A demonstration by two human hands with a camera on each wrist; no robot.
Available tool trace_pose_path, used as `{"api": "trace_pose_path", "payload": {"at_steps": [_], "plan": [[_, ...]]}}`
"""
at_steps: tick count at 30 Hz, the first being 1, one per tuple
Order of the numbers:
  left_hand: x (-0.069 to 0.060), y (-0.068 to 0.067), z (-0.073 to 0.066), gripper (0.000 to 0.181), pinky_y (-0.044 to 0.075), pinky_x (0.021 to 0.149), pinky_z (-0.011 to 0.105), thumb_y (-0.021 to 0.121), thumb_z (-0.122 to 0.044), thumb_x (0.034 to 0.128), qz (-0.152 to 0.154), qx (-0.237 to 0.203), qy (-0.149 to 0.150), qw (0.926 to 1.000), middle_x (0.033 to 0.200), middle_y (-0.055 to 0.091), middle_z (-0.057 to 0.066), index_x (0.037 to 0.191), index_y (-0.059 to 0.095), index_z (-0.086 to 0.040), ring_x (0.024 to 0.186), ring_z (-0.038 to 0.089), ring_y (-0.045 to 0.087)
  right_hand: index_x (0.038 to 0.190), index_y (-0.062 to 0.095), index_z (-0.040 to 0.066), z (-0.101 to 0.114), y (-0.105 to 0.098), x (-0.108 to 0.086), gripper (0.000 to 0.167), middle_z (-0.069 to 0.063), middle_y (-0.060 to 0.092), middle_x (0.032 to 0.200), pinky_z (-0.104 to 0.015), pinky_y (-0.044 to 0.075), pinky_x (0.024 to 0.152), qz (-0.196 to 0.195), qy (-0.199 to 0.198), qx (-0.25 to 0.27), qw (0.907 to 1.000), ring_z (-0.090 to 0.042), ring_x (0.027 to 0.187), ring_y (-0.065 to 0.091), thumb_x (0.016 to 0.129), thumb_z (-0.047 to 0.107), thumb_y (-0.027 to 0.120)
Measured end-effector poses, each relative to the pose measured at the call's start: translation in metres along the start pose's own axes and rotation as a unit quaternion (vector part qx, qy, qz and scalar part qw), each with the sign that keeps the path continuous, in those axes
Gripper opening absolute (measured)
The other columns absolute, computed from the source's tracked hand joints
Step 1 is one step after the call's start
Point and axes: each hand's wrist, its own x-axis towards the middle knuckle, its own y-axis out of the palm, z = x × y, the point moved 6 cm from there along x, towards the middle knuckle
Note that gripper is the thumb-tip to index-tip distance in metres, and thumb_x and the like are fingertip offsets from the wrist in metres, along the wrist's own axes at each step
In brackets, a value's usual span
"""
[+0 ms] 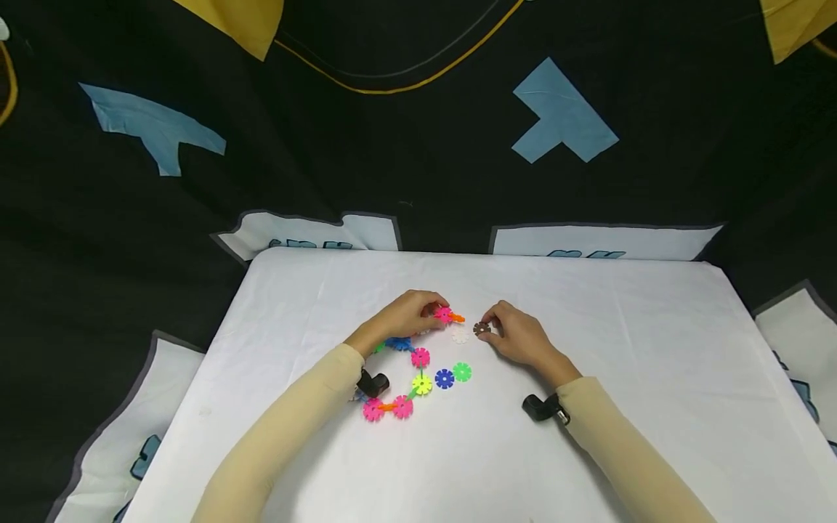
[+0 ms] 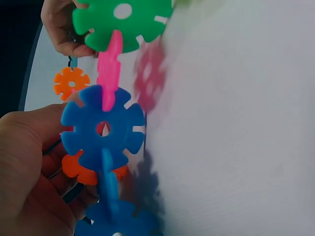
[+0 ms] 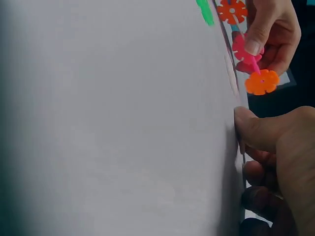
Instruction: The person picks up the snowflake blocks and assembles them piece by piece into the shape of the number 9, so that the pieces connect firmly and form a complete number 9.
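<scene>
My left hand (image 1: 413, 311) pinches a pink notched disc (image 1: 444, 314) between thumb and fingers. An orange disc (image 1: 458, 318) is slotted onto it edgewise, pointing toward my right hand (image 1: 519, 334). That right hand pinches a brown notched disc (image 1: 480, 329), apart from the orange one. Below the left wrist a curved chain of interlocked discs lies on the table, with a yellow disc (image 1: 421, 383) and a lower pink disc (image 1: 402, 407) among them; the left forearm hides part of it. In the left wrist view, blue discs (image 2: 103, 128) and a green disc (image 2: 123, 19) stand joined close to the left hand.
A loose blue disc (image 1: 445, 378) and a light green disc (image 1: 462, 372) lie right of the chain. A white disc (image 1: 461, 334) rests between the hands on the white-covered table (image 1: 588, 465). Dark cloth (image 1: 392, 160) hangs behind the far table edge.
</scene>
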Motion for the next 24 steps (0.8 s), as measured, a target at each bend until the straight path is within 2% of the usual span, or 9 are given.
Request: {"api": "trace_pose_path", "payload": {"at_steps": [3,6,11,14,16,20,22,24], "plan": [[0.009,-0.003,0.000,0.040,0.047,0.075,0.023,0.074,-0.026,0.0888,-0.004,-0.004,0.004,1.0000,0.095,0.062,0.000,0.125,0.065,-0.011,0.081,0.014,0.052,0.108,0.064,0.009,-0.006,-0.003,0.005,0.033,-0.002,0.056,0.091,-0.030,0.043,0.066,-0.007,0.030,0.006,0.9995,-0.015,0.076,0.051,0.086,0.032,0.075],[0.012,-0.004,0.001,0.044,0.047,0.074,0.023,0.073,-0.027,0.0895,0.001,-0.011,0.004,0.9999,0.096,0.062,0.002,0.129,0.062,-0.011,0.080,0.014,0.052,0.108,0.061,0.008,-0.009,-0.004,0.010,0.033,-0.003,0.058,0.094,-0.032,0.043,0.068,-0.011,0.046,0.024,0.9986,-0.017,0.079,0.052,0.086,0.029,0.075],[0.008,-0.004,0.002,0.045,0.044,0.071,0.022,0.072,-0.024,0.0904,-0.006,-0.027,0.020,0.9994,0.097,0.061,0.001,0.133,0.061,-0.017,0.080,0.013,0.051,0.105,0.055,0.009,-0.006,-0.003,0.016,0.029,-0.003,0.059,0.085,-0.029,0.038,0.060,-0.021,0.033,0.065,0.9971,-0.016,0.069,0.049,0.088,0.022,0.074],[0.007,-0.004,0.001,0.039,0.042,0.070,0.023,0.070,-0.022,0.0918,-0.014,-0.033,0.034,0.9988,0.096,0.061,0.000,0.130,0.063,-0.019,0.080,0.014,0.049,0.105,0.056,0.007,-0.005,-0.002,0.017,0.024,-0.003,0.062,0.080,-0.026,0.036,0.056,-0.031,0.022,0.122,0.9919,-0.013,0.062,0.047,0.090,0.018,0.071],[0.007,-0.004,0.000,0.037,0.042,0.071,0.024,0.069,-0.021,0.0925,-0.016,-0.034,0.039,0.9985,0.098,0.061,0.000,0.129,0.064,-0.020,0.082,0.015,0.049,0.108,0.056,0.005,-0.004,0.000,0.017,0.022,-0.004,0.064,0.079,-0.024,0.038,0.054,-0.030,0.021,0.179,0.9831,-0.011,0.061,0.050,0.092,0.015,0.068],[0.008,-0.002,-0.002,0.035,0.043,0.077,0.025,0.068,-0.021,0.0932,-0.016,-0.036,0.040,0.9984,0.105,0.062,0.000,0.128,0.063,-0.020,0.087,0.015,0.049,0.116,0.055,0.000,-0.006,0.003,0.017,0.026,-0.013,0.069,0.080,-0.021,0.040,0.047,-0.022,0.042,0.301,0.9524,-0.011,0.055,0.055,0.096,0.012,0.064],[0.009,-0.001,-0.002,0.034,0.043,0.078,0.026,0.068,-0.020,0.0931,-0.016,-0.045,0.037,0.9982,0.107,0.062,0.000,0.127,0.064,-0.019,0.088,0.015,0.050,0.120,0.054,-0.003,-0.007,0.004,0.016,0.030,-0.019,0.070,0.084,-0.021,0.040,0.046,-0.017,0.053,0.343,0.9376,-0.010,0.052,0.054,0.096,0.012,0.063],[0.010,0.000,-0.002,0.034,0.043,0.077,0.026,0.068,-0.020,0.0929,-0.015,-0.053,0.034,0.9979,0.105,0.062,0.000,0.126,0.064,-0.019,0.087,0.015,0.050,0.122,0.054,-0.003,-0.008,0.004,0.016,0.032,-0.022,0.071,0.088,-0.021,0.040,0.047,-0.015,0.064,0.371,0.9265,-0.010,0.050,0.051,0.096,0.013,0.063]]}}
